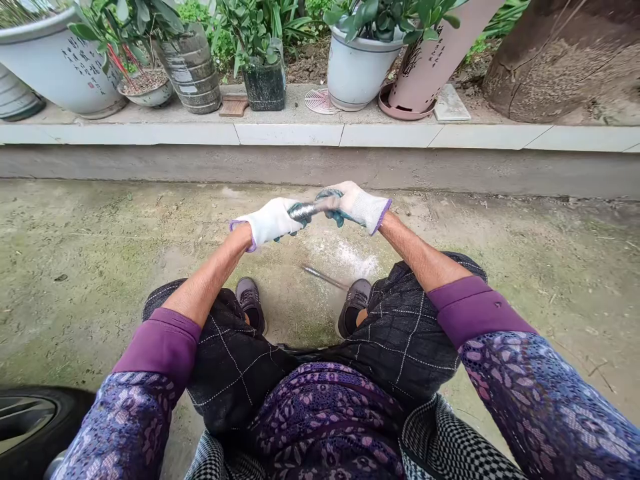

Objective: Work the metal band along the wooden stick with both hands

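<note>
The left hand [270, 221] and the right hand [357, 203] meet in front of the knees. Each grips one end of the rod [310, 209] that spans between them. Below the hands, a second rod [324, 276] lies on the ground [100, 253], between the left shoe [249, 298] and the right shoe [356, 300]. Behind, a ledge [290, 133] carries a row of pots [357, 73]. A tyre [30, 420] sits at the near left.

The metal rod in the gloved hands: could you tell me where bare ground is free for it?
Bare concrete lies left of the left shoe and right of the right shoe, up to the ledge. Between the shoes lies a second rod; pots crowd that ledge.
</note>
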A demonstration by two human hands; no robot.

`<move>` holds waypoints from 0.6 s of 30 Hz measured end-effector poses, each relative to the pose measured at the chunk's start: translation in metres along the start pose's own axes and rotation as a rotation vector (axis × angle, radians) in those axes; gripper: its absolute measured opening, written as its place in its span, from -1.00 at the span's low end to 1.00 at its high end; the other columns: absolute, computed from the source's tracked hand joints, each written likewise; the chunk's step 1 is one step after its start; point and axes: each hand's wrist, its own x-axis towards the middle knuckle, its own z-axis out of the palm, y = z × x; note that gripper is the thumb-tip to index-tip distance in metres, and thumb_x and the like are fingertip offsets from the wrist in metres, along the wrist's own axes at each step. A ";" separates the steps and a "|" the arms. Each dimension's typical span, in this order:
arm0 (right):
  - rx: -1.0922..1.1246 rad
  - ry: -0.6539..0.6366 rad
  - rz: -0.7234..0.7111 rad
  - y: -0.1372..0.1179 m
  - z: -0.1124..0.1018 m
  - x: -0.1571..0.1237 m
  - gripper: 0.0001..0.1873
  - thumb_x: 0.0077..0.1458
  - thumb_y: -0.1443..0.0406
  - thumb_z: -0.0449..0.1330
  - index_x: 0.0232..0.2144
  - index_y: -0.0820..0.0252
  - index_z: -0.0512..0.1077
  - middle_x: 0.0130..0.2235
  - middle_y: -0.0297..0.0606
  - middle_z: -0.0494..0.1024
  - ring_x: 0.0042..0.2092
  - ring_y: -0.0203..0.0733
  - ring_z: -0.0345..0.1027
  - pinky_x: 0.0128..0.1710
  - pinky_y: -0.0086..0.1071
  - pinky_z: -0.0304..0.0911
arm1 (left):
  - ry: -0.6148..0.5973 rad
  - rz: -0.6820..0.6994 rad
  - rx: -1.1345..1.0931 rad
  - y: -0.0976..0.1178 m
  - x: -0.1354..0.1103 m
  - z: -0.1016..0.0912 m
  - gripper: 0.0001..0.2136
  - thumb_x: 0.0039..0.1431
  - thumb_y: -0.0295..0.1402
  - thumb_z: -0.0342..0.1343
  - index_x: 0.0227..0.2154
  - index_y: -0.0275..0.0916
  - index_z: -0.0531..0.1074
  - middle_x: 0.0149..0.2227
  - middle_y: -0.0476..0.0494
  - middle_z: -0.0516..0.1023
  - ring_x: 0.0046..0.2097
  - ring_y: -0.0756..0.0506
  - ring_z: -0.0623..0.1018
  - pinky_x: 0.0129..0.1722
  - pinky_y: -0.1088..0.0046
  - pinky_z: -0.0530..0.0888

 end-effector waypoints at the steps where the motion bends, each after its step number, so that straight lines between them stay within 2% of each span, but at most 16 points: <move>1: 0.017 -0.010 0.002 -0.001 0.003 -0.001 -0.90 0.05 0.43 0.17 -0.39 0.34 0.51 -0.60 -0.37 0.39 -0.63 -0.43 0.18 -0.69 -0.53 0.16 | 0.038 -0.016 -0.099 0.000 -0.002 -0.003 -0.72 0.10 -0.35 0.13 -0.12 -0.25 0.53 -0.46 -0.04 0.51 -0.54 0.06 0.39 -0.55 0.56 0.31; 4: -0.006 -0.075 0.008 -0.006 0.015 -0.006 -0.87 0.07 0.46 0.15 -0.38 0.32 0.52 -0.60 -0.38 0.39 -0.63 -0.42 0.20 -0.68 -0.53 0.16 | 0.186 -0.060 -0.223 -0.003 0.000 -0.012 -0.67 0.13 -0.37 0.10 -0.04 -0.28 0.49 -0.42 -0.10 0.52 -0.53 0.06 0.40 -0.56 0.56 0.33; 7: -0.044 -0.174 0.003 -0.010 0.025 -0.013 -0.86 0.06 0.45 0.18 -0.35 0.31 0.55 -0.58 -0.36 0.44 -0.60 -0.42 0.22 -0.66 -0.54 0.15 | 0.249 -0.143 -0.031 -0.013 0.009 -0.014 -0.69 0.18 -0.35 0.06 -0.03 -0.27 0.49 -0.38 -0.14 0.54 -0.48 0.01 0.46 -0.49 0.51 0.38; 10: -0.090 -0.204 -0.012 -0.011 0.024 -0.018 -0.85 0.04 0.43 0.22 -0.31 0.30 0.58 -0.57 -0.35 0.48 -0.61 -0.42 0.20 -0.66 -0.52 0.13 | 0.113 -0.192 0.408 -0.021 0.018 -0.004 -0.73 0.18 -0.37 0.05 -0.11 -0.24 0.54 -0.35 -0.20 0.58 -0.34 -0.10 0.55 -0.34 0.43 0.43; 13: -0.156 -0.130 -0.012 -0.010 0.014 -0.018 -0.82 0.03 0.44 0.21 -0.31 0.31 0.60 -0.57 -0.34 0.48 -0.63 -0.44 0.18 -0.67 -0.51 0.11 | -0.090 -0.120 0.669 -0.020 0.019 0.013 -0.72 0.16 -0.43 0.02 -0.13 -0.21 0.56 -0.32 -0.25 0.60 -0.27 -0.19 0.59 -0.28 0.35 0.44; 15: -0.176 -0.083 0.006 -0.009 0.006 -0.016 -0.81 0.03 0.46 0.18 -0.33 0.32 0.59 -0.58 -0.35 0.45 -0.63 -0.44 0.16 -0.68 -0.52 0.10 | -0.159 -0.026 0.682 -0.015 0.016 0.020 -0.72 0.14 -0.45 0.02 -0.16 -0.20 0.57 -0.34 -0.22 0.60 -0.30 -0.18 0.58 -0.29 0.36 0.43; 18: -0.132 -0.027 0.019 -0.007 -0.003 -0.011 -0.83 0.02 0.48 0.15 -0.39 0.33 0.56 -0.61 -0.38 0.39 -0.63 -0.44 0.16 -0.70 -0.54 0.10 | -0.128 0.074 0.470 -0.004 0.007 0.019 -0.79 0.14 -0.40 0.07 -0.23 -0.21 0.58 -0.44 -0.09 0.56 -0.39 -0.05 0.51 -0.36 0.47 0.38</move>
